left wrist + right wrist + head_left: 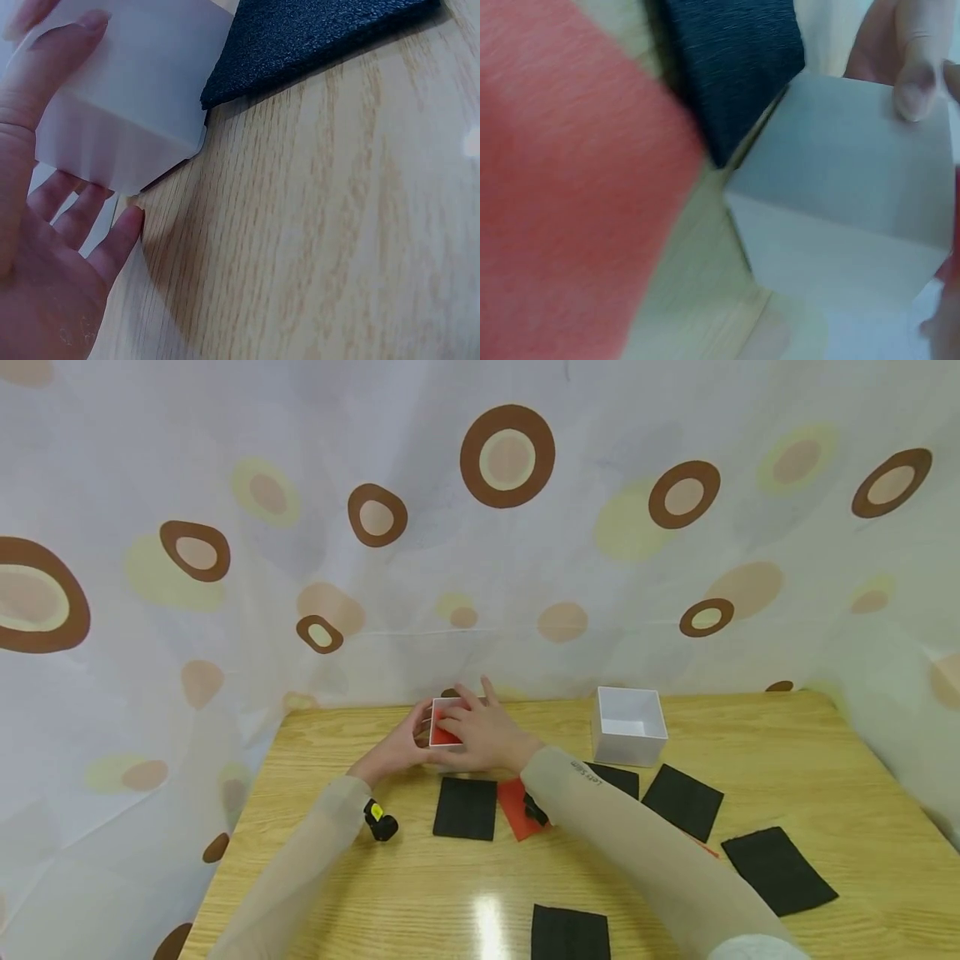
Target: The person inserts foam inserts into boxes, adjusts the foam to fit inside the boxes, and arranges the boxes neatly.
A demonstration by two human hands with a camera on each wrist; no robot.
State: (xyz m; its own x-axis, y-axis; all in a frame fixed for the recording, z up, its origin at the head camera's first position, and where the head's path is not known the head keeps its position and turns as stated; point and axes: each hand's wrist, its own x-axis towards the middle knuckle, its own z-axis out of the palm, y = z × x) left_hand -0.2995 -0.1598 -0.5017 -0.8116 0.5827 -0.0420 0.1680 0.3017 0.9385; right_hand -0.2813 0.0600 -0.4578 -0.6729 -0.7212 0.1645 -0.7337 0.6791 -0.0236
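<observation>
Two smooth white boxes, open at the top, stand at the far side of the light wooden table [405,893]. The left white box [142,82] is the one being worked on, between both hands. A flat red piece [444,732] is inside it; whether more pieces lie beneath cannot be told. The right white box [632,750] stands well apart and shows only its white walls and floor.

The left hand [397,752] grips the left white box from the side, the thumb against one wall and the other fingers round the box, a little spaced from each other. The right hand [486,733] reaches over the rim with fingers spread; some go down to the red piece, others point beyond the box. Whether it pinches the piece or only presses it (the hand itself covers this spot) cannot be told.

By judgement, the work looks nearer to its beginning. One red piece is already in a box, while five black foam-like squares [465,808] lie outside: one just before the left white box, three toward the right, one at the near edge. A second red piece [516,807] lies partly under the right sleeve [622,835], and a thin red edge [705,847] shows beside one black square. These seem to be what is left.
</observation>
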